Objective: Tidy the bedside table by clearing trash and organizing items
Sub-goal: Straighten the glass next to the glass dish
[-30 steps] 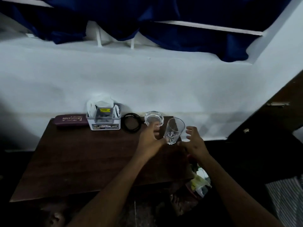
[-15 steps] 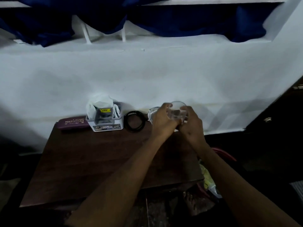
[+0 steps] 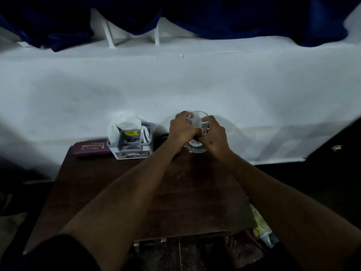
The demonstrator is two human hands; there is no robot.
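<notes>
Across the back of my view runs the pale white wall (image 3: 195, 90), with dark blue curtain fabric (image 3: 234, 18) hanging along its top edge. Pushed against the wall stands the dark brown wooden bedside table (image 3: 97, 184); its near edge reaches down toward me and my two bare forearms cross over it.

Along the table's back edge, left to right, I see a flat maroon glasses case printed PRINCE OPTICALS (image 3: 91, 149), lying against the wall, and touching its right end a small grey-and-white box with a yellow label and an OPEL sticker (image 3: 130, 147), with white crumpled paper (image 3: 125, 120) standing out of its top. A dark ring-shaped thing sits just right of the box, mostly hidden behind my left wrist, so I cannot tell what it is.

My left hand (image 3: 180, 129) and right hand (image 3: 214, 133) meet at the back right of the table, both with fingers curled round the clear drinking glass (image 3: 198, 122), one on each side; it stands upright between them. Just below it, resting on the table, is a clear shallow glass dish (image 3: 195, 148), partly covered by my right hand. Whether the drinking glass touches the dish I cannot tell.

Off the table's right edge, low down, lies some yellowish plastic wrapping (image 3: 262, 227).
</notes>
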